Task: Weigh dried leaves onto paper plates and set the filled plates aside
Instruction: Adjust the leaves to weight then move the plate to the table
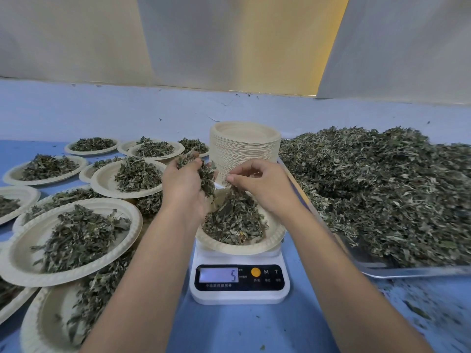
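A white kitchen scale (239, 284) stands on the blue table, its display showing a 5. On it sits a paper plate (270, 244) heaped with dried leaves (233, 220). My left hand (182, 183) hovers above the plate's far left side and grips a bunch of dried leaves (206, 177). My right hand (262, 184) is over the plate's far right side, fingers curled with thumb and fingertips pinched together; a few leaf bits show under them.
A tall stack of empty paper plates (244, 146) stands just behind my hands. A metal tray (413, 272) piled with loose dried leaves (382, 189) fills the right. Several filled plates (74, 240) overlap across the left side. A pale wall rises behind.
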Motion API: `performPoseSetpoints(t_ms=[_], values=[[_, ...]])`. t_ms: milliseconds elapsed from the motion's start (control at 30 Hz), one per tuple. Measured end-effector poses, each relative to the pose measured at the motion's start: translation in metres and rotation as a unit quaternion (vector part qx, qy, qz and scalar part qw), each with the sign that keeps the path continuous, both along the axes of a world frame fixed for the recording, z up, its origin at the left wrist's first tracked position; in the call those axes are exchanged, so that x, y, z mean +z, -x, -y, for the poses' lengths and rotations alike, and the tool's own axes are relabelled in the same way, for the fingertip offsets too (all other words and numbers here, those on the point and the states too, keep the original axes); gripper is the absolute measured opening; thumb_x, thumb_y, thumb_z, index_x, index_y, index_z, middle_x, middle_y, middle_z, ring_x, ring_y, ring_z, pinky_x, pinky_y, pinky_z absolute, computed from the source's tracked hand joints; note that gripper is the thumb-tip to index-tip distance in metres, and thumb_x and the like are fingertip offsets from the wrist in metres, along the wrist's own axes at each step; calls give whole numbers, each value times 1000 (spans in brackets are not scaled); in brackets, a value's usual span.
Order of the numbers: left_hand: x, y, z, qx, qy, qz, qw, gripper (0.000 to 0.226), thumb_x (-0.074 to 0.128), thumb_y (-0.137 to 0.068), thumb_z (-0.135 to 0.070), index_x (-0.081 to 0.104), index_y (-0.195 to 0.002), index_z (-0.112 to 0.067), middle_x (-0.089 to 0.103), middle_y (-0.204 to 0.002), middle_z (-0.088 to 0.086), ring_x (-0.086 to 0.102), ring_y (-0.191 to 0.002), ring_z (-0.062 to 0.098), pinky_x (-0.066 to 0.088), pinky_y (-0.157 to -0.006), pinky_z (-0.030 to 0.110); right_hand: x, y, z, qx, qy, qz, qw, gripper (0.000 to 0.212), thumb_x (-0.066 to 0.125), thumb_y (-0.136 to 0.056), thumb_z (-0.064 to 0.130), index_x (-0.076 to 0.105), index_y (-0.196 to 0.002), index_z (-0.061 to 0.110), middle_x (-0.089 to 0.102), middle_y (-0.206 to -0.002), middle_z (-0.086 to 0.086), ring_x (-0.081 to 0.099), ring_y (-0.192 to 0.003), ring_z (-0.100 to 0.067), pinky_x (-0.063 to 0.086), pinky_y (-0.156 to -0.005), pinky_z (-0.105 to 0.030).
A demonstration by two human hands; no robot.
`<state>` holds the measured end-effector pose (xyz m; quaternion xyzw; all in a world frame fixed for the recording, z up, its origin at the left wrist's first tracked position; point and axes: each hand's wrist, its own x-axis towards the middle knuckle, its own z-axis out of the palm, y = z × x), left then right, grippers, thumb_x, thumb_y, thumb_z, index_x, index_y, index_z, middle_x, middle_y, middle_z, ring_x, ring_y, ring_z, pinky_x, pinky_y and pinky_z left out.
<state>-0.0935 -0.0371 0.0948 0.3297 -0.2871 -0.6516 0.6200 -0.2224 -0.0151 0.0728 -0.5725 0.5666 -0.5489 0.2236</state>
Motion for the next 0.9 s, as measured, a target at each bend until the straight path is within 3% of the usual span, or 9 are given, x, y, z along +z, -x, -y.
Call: performPoseSetpoints(t_ms=[100,233,433,533,667,767,900], values=[[-1,0,1,4,2,3,1000,39,45,-97,1,45,-135,-3,62,-80,10,64,-43,11,50,-40,24,-1,1,2,11,-13,30,999,14,75,-80,15,70,-69,22,65,-62,5,57,-62,-13,48,-62,-33],[-1,1,2,0,-1,2,1000,39,45,-97,1,46,-135,-4,62,-80,9,64,-44,10,49,-40,23,0,1,2,32,-16,55,998,15,64,-89,11,69,-79,20,69,-74,2,64,-70,-9,55,-73,-24],[-2,1,4,-3,-2,1,1000,43,45,-97,0,41,-140,-5,60,-79,8,63,-42,10,50,-39,24,4,-2,-1,56,-25,74,995,25,48,-94,-2,66,-87,15,68,-82,0,62,-68,-5,51,-67,-16],[-2,-1,5,2,-2,-6,1000,39,46,-96,1,46,-135,-3,62,-79,8,63,-47,12,53,-45,26,6,-1,-3,58,-16,79,995,28,48,-91,-6,67,-87,15,69,-87,-4,65,-74,-10,53,-70,-15],[0,-1,4,5,-2,-6,1000,36,45,-97,1,48,-132,-2,61,-77,9,63,-43,12,50,-40,25,8,-1,-5,47,4,74,996,26,54,-89,-4,69,-86,17,73,-88,-2,67,-81,-7,50,-75,-15],[1,0,2,7,-2,3,1000,30,45,-97,1,52,-126,-2,61,-76,8,63,-42,11,49,-40,24,10,-1,-6,15,31,63,997,24,56,-90,0,70,-87,19,71,-92,0,67,-88,-10,51,-84,-22],[3,0,0,2,-8,4,1000,25,45,-97,-1,55,-120,-5,62,-76,8,64,-51,15,49,-39,25,14,-2,-10,0,44,76,996,17,62,-88,2,70,-97,14,70,-93,1,65,-78,-6,52,-81,-24]])
